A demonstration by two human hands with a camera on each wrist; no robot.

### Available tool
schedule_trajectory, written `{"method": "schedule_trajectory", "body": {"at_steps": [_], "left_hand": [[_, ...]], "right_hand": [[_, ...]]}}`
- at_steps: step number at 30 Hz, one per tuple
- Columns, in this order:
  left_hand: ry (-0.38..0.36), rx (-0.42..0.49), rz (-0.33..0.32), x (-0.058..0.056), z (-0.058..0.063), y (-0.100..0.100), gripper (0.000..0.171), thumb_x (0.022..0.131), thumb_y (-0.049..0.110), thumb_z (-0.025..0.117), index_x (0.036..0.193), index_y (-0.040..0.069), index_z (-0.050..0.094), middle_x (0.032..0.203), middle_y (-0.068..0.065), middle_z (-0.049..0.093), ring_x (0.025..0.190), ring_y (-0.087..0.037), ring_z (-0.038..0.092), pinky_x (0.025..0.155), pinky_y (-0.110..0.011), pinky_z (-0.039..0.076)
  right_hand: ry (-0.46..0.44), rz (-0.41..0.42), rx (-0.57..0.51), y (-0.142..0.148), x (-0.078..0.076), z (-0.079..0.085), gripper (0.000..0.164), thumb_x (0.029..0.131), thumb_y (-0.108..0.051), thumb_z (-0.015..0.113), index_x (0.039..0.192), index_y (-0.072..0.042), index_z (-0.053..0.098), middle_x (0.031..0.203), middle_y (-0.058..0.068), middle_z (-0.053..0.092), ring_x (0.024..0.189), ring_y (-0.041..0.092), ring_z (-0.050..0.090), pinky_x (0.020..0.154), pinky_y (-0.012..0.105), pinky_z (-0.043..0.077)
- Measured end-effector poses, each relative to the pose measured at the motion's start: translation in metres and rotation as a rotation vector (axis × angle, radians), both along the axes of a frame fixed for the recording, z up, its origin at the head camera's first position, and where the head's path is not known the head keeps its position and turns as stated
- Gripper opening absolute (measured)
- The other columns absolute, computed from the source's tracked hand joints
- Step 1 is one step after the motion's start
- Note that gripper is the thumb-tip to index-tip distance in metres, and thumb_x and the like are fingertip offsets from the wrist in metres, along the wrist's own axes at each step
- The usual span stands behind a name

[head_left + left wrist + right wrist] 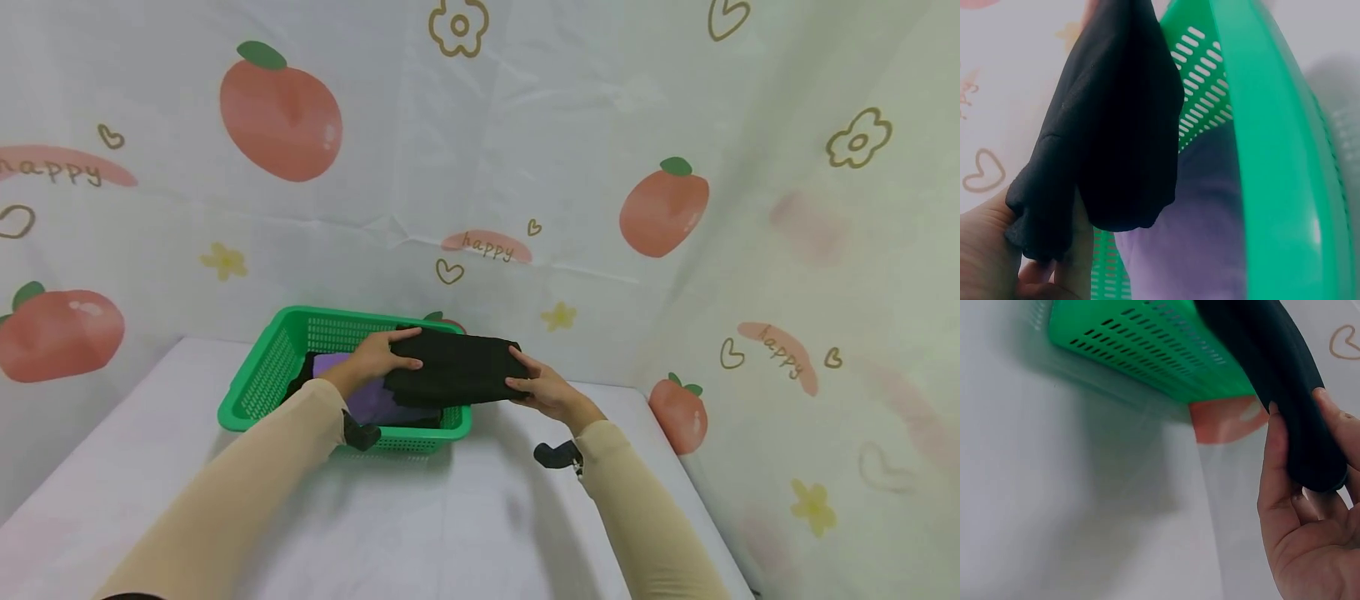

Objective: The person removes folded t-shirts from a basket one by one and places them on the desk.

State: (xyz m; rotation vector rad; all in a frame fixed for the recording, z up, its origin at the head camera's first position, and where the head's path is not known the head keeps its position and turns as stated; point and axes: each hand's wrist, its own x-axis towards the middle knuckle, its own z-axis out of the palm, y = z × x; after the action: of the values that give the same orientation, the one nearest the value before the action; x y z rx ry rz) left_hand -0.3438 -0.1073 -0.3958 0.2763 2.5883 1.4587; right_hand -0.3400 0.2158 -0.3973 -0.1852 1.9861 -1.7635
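Partly under black cloth (459, 368), a green basket (427, 434).

Blk cloth (459, 367), grn basket (253, 367), purple cloth (372, 405), wht fruit-print backdrop (540, 108).

A bare left hand (375, 357) and bare right hand (551, 392) grip a folded black cloth (459, 368) — partly over a rectangular green plastic basket (345, 327).

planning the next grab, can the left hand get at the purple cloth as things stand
Probably not without letting go: the left hand grips the black cloth, though part of the purple cloth lies uncovered.
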Motion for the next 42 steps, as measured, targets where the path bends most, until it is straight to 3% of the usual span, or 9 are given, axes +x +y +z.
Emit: {"method": "schedule_trajectory", "body": {"at_steps": [12, 27, 37, 42], "left_hand": [[-0.028, 0.035, 0.019, -0.004, -0.001, 0.029, 0.072, 0.087, 0.023, 0.077, 0.15, 0.022, 0.043, 0.157, -0.024, 0.03, 0.142, -0.041, 0.033, 0.112, -0.051, 0.036], [0.048, -0.032, -0.007, -0.003, -0.004, 0.047, 0.07, 0.089, 0.023, 0.075, 0.15, 0.017, 0.044, 0.151, -0.028, 0.038, 0.139, -0.043, 0.037, 0.111, -0.053, 0.035], [0.086, -0.134, -0.026, -0.003, -0.008, 0.062, 0.071, 0.09, 0.031, 0.073, 0.151, 0.019, 0.041, 0.15, -0.027, 0.04, 0.139, -0.044, 0.037, 0.112, -0.055, 0.033], [0.083, -0.134, -0.028, -0.003, -0.006, 0.07, 0.07, 0.09, 0.032, 0.073, 0.151, 0.02, 0.041, 0.15, -0.025, 0.041, 0.138, -0.044, 0.038, 0.112, -0.054, 0.033]], "right_hand": [[-0.005, -0.01, -0.009, 0.026, -0.002, -0.003, 0.075, 0.101, 0.001, 0.049, 0.16, -0.026, 0.011, 0.165, 0.014, -0.004, 0.146, 0.037, 0.025, 0.116, 0.055, 0.026], [-0.015, -0.03, -0.015, 0.044, 0.004, -0.007, 0.074, 0.102, 0.001, 0.048, 0.16, -0.026, 0.01, 0.165, 0.016, -0.002, 0.146, 0.037, 0.026, 0.116, 0.055, 0.025], [-0.038, -0.072, -0.022, 0.058, 0.006, -0.011, 0.075, 0.101, 0.001, 0.049, 0.16, -0.027, 0.011, 0.165, 0.016, 0.003, 0.142, 0.032, 0.032, 0.116, 0.049, 0.028], [-0.033, -0.088, -0.019, 0.066, 0.007, -0.013, 0.075, 0.101, 0.001, 0.05, 0.159, -0.027, 0.012, 0.165, 0.015, 0.003, 0.137, 0.026, 0.039, 0.109, 0.041, 0.037]]}}
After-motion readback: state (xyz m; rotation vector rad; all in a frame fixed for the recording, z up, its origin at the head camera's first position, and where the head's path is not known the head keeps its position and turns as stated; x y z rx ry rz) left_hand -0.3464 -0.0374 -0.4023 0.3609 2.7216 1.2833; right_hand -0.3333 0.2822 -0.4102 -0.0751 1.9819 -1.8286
